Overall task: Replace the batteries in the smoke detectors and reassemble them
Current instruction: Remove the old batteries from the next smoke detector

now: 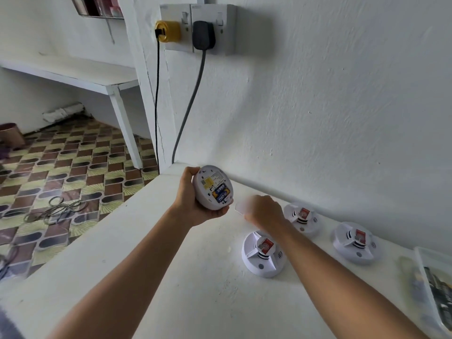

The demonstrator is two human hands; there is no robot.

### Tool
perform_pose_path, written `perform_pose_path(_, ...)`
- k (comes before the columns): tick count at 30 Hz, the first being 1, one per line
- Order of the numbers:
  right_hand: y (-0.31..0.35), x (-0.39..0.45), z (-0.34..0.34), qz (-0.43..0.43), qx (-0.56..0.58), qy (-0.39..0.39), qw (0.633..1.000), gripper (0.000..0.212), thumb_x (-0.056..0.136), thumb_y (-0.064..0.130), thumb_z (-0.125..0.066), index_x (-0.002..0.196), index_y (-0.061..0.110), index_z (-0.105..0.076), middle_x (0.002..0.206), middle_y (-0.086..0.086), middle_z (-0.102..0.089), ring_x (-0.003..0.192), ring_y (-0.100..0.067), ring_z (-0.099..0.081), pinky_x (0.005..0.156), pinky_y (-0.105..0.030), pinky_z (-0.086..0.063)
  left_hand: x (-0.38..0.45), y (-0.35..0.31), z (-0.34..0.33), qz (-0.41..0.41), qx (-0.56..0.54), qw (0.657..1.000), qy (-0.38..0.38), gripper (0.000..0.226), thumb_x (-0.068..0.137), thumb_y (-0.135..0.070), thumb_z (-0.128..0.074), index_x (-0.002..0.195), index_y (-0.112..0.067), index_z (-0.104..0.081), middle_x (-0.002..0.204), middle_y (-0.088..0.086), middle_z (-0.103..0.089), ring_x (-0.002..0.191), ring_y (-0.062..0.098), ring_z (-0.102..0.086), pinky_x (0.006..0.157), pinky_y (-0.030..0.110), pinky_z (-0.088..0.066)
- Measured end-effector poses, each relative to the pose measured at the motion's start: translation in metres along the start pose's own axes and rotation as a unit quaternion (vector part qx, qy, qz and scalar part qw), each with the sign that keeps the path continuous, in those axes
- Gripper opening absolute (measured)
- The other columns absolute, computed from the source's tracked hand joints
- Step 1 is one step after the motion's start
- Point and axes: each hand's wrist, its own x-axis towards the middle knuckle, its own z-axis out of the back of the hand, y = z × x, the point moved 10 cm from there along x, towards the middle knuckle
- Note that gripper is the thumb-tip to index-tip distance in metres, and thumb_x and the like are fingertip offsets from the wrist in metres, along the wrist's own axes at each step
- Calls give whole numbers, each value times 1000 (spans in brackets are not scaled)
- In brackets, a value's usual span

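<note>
A white counter runs along a rough white wall, where a double socket carries a yellow plug and a black plug. The left hand holds a smoke detector above the counter, fingers curled round its rim, its back turned up — two blue-and-yellow batteries sit in the open compartment. The right hand, just beside it, pinches a small blurred white piece; what it is I cannot tell. Three more detectors lie face up on the counter: one nearest, one behind the right hand, one further right. A clear tray sits at the far right.
</note>
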Motion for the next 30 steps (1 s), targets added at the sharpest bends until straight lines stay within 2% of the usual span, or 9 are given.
perform_pose_path(3,-4,-18,28,13,106,-90,990,31,90,17,-54,119,12,-61,121,-6,-65,113,-26,-58,94,-34,-47,-5,6,-13,-4,4,1000,1,51,82,-48,-43,110,-11,-64,114,22,-58,101,44,-54,74,40,-47)
perform_pose_path(6,-21,-48,75,1,293,-193,937,17,86,8,-59,101,8,-67,100,-6,-71,89,-18,-64,72,-21,-49,-6,20,-33,-4,9,1000,12,52,81,-48,-44,111,-11,-65,114,23,-59,103,44,-54,76,41,-48)
perform_pose_path(9,-34,-79,104,24,339,-188,922,8,86,6,-62,90,8,-70,88,-2,-70,78,-10,-62,63,-5,-43,-4,46,-69,4,22,999,35,54,81,-49,-44,113,-11,-64,111,21,-61,99,42,-55,75,41,-49)
perform_pose_path(13,-91,-118,127,-2,359,-191,914,9,88,7,-60,93,7,-68,93,-1,-69,81,-13,-65,59,-14,-52,-2,95,-139,8,53,996,65,50,79,-49,-45,98,-10,-69,101,18,-63,94,35,-55,79,43,-46)
perform_pose_path(17,-166,-156,154,-41,362,-210,907,11,88,12,-63,96,8,-69,98,-5,-71,82,-14,-67,62,-15,-52,-5,150,-212,10,85,992,91,49,81,-49,-42,92,-10,-70,93,16,-65,90,32,-56,82,42,-45)
perform_pose_path(21,-251,-204,182,-83,381,-226,893,9,86,16,-68,92,11,-69,93,-3,-71,72,-8,-67,53,-12,-48,-9,211,-288,-6,136,983,123,49,84,-47,-39,87,-13,-73,88,14,-67,89,30,-56,82,43,-46)
perform_pose_path(24,-311,-240,202,-102,382,-244,886,6,84,18,-71,86,14,-68,90,-2,-71,79,-14,-67,63,-24,-53,-18,259,-344,-15,160,977,142,47,84,-45,-37,77,-17,-75,82,10,-67,82,26,-56,79,41,-46)
perform_pose_path(27,-361,-268,212,-125,415,-235,870,7,82,15,-74,85,12,-67,87,-7,-71,79,-19,-68,69,-35,-58,-24,298,-384,-23,175,972,154,45,85,-44,-34,83,-15,-70,85,11,-64,79,25,-55,75,38,-44)
perform_pose_path(30,-394,-289,214,-135,454,-205,856,11,83,13,-74,88,8,-66,90,-10,-72,75,-19,-68,69,-33,-60,-29,328,-410,-24,187,969,159,45,85,-43,-32,81,-16,-67,79,9,-64,71,23,-55,69,35,-43)
